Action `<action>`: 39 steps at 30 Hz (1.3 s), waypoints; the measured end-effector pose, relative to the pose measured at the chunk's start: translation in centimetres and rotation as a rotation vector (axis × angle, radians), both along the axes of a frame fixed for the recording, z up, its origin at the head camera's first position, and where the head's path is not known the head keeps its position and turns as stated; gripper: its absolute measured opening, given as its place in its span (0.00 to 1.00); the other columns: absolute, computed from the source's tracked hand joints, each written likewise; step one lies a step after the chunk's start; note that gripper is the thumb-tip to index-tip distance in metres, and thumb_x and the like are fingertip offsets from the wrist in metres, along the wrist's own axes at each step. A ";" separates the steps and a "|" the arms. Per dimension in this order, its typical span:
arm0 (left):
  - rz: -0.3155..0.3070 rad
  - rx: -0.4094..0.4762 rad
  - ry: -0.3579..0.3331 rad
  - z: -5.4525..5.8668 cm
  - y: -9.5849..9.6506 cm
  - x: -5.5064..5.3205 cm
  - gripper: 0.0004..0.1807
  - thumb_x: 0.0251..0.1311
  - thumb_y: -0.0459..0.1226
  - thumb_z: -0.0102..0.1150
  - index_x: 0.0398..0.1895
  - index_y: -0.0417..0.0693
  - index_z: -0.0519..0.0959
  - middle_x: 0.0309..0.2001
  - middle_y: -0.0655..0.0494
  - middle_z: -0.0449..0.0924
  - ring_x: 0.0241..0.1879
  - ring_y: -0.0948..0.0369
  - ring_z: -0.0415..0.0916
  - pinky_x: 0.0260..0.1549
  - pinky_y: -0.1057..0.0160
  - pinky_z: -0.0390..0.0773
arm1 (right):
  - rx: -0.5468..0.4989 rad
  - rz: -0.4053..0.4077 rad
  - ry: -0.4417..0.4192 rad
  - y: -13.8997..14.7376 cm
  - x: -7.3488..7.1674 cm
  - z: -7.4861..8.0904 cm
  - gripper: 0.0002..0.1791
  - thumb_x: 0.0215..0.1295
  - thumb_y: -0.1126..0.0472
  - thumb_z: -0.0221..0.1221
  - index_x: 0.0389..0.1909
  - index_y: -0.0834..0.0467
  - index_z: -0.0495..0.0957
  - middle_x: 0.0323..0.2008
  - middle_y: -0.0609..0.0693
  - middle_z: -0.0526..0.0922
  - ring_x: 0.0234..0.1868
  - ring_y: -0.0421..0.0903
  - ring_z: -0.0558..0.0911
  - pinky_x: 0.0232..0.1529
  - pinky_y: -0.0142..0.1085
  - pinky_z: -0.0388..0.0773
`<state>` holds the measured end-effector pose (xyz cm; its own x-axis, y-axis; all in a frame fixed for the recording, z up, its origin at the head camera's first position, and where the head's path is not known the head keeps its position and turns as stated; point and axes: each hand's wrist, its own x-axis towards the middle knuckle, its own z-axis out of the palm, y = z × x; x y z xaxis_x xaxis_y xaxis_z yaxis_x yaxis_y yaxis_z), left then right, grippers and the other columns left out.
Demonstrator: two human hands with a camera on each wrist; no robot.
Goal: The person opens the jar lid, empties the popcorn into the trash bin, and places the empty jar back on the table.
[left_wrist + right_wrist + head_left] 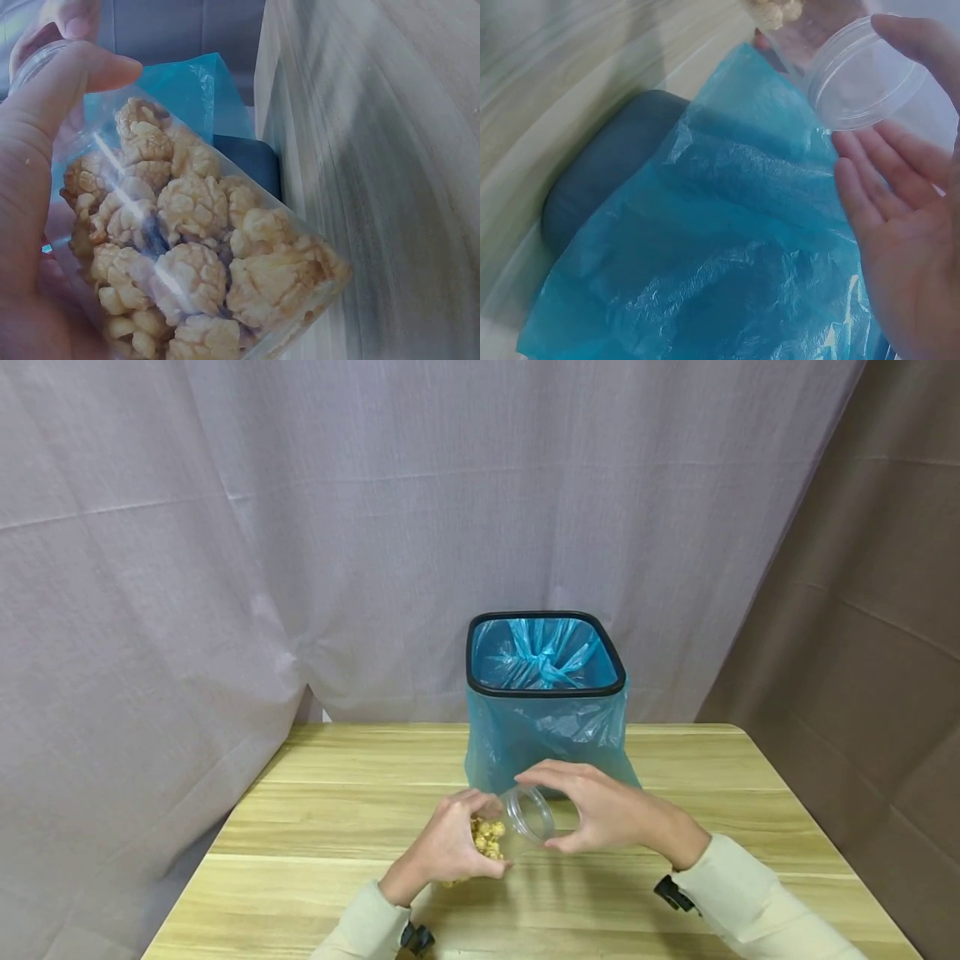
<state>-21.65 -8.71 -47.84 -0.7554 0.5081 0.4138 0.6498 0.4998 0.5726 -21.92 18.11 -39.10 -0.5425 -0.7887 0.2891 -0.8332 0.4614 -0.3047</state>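
A clear plastic jar [187, 217] of popcorn lies tilted over the table, its round mouth end [529, 814] towards the right. My left hand [455, 839] grips the jar round its body, the thumb along its side in the left wrist view. Caramel-coloured popcorn [487, 837] fills the bottom end. My right hand [600, 807] spans the clear ridged rim [866, 71], thumb on one edge and fingertips at the opposite edge. In the right wrist view its palm faces the camera, and the other fingers extend below the rim.
A bin [546, 692] with a black rim and a blue bag liner [547, 735] stands behind the hands at the table's back edge. The wooden table [300, 827] stretches to both sides. Grey cloth [375, 527] hangs behind, brown cloth [862, 652] at the right.
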 end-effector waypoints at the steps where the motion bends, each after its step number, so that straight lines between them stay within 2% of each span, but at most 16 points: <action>1: 0.001 0.000 -0.002 0.0 0.0 0.0 0.37 0.35 0.49 0.85 0.53 0.44 0.85 0.46 0.56 0.88 0.46 0.65 0.82 0.50 0.67 0.85 | 0.003 0.008 0.012 0.0 0.0 0.0 0.45 0.53 0.52 0.79 0.70 0.60 0.74 0.65 0.49 0.81 0.62 0.46 0.83 0.61 0.45 0.85; 3: 0.001 0.000 -0.008 0.0 0.0 0.0 0.37 0.36 0.49 0.85 0.54 0.45 0.85 0.47 0.55 0.88 0.47 0.64 0.82 0.51 0.66 0.85 | 0.000 0.007 0.025 0.0 0.0 0.0 0.46 0.52 0.51 0.80 0.71 0.61 0.73 0.65 0.51 0.81 0.63 0.47 0.83 0.62 0.46 0.85; 5: 0.002 -0.001 -0.015 0.0 0.0 0.0 0.37 0.36 0.49 0.85 0.54 0.46 0.85 0.48 0.53 0.89 0.48 0.64 0.82 0.51 0.66 0.85 | -0.007 -0.028 0.010 0.0 0.2 0.1 0.46 0.53 0.47 0.79 0.71 0.61 0.73 0.64 0.51 0.82 0.62 0.47 0.83 0.61 0.48 0.85; 10: 0.012 -0.003 -0.019 0.0 -0.1 0.0 0.37 0.36 0.49 0.85 0.54 0.47 0.84 0.46 0.55 0.88 0.47 0.63 0.82 0.50 0.66 0.85 | -0.045 -0.176 -0.110 -0.5 0.6 0.1 0.40 0.59 0.36 0.72 0.64 0.58 0.79 0.54 0.45 0.86 0.54 0.42 0.85 0.56 0.47 0.87; 15: 0.014 0.003 -0.011 -0.1 -0.2 0.0 0.36 0.36 0.49 0.85 0.53 0.46 0.85 0.45 0.57 0.87 0.45 0.63 0.81 0.47 0.68 0.84 | -0.029 -0.242 -0.186 -1.1 0.7 0.0 0.34 0.62 0.33 0.69 0.56 0.55 0.83 0.46 0.42 0.87 0.46 0.39 0.85 0.47 0.37 0.86; 19: 0.009 0.011 -0.006 -0.1 -0.2 0.0 0.37 0.36 0.49 0.85 0.53 0.44 0.85 0.45 0.54 0.87 0.46 0.60 0.82 0.47 0.67 0.84 | -0.027 -0.229 -0.201 -1.2 0.6 -0.1 0.32 0.62 0.36 0.70 0.56 0.56 0.83 0.45 0.41 0.87 0.45 0.38 0.85 0.47 0.34 0.85; 25: 0.008 0.000 0.019 -0.2 -0.3 0.1 0.37 0.35 0.49 0.85 0.51 0.43 0.85 0.43 0.55 0.87 0.45 0.60 0.82 0.46 0.68 0.84 | -0.027 -0.143 -0.132 -1.2 0.5 -0.1 0.32 0.58 0.44 0.75 0.58 0.56 0.81 0.47 0.42 0.85 0.48 0.40 0.85 0.51 0.36 0.86; 32: 0.007 -0.006 0.009 -0.2 -0.3 0.1 0.37 0.35 0.49 0.85 0.52 0.43 0.84 0.44 0.56 0.87 0.46 0.61 0.81 0.48 0.67 0.84 | 0.025 -0.054 -0.040 -0.8 0.7 0.3 0.41 0.54 0.54 0.79 0.68 0.59 0.75 0.62 0.48 0.82 0.58 0.46 0.84 0.56 0.42 0.87; 35: 0.009 -0.008 0.003 -0.2 -0.3 0.1 0.37 0.36 0.48 0.85 0.53 0.44 0.84 0.45 0.56 0.87 0.46 0.62 0.82 0.49 0.67 0.85 | 0.039 -0.049 -0.028 -0.7 0.8 0.4 0.45 0.53 0.52 0.80 0.70 0.61 0.74 0.65 0.50 0.81 0.61 0.48 0.83 0.59 0.44 0.86; 39: 0.009 -0.008 -0.002 -0.2 -0.3 0.2 0.37 0.36 0.48 0.85 0.53 0.43 0.84 0.45 0.55 0.87 0.46 0.61 0.82 0.49 0.67 0.85 | 0.017 -0.117 -0.075 -0.8 1.0 0.4 0.45 0.56 0.42 0.77 0.70 0.61 0.74 0.63 0.49 0.82 0.62 0.47 0.83 0.61 0.47 0.85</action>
